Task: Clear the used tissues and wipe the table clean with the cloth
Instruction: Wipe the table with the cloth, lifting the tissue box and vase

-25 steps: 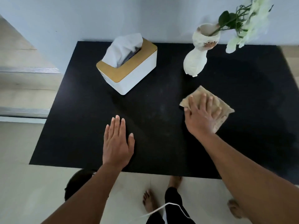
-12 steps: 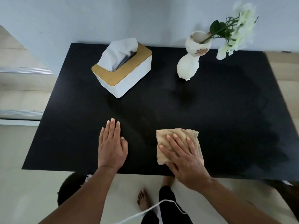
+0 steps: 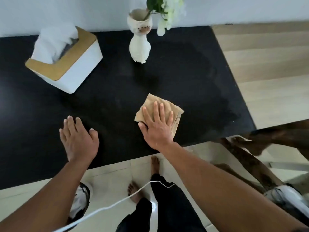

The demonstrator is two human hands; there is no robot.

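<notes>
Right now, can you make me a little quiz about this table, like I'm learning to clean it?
1. True or false: the right hand presses flat on the cloth.
2. What stands nearest the wall? A) vase B) cloth C) left hand
3. Fill in: the white tissue sticks out of the tissue box at the table's far ____ side.

Key: 1 true. 2 A. 3 left.
</notes>
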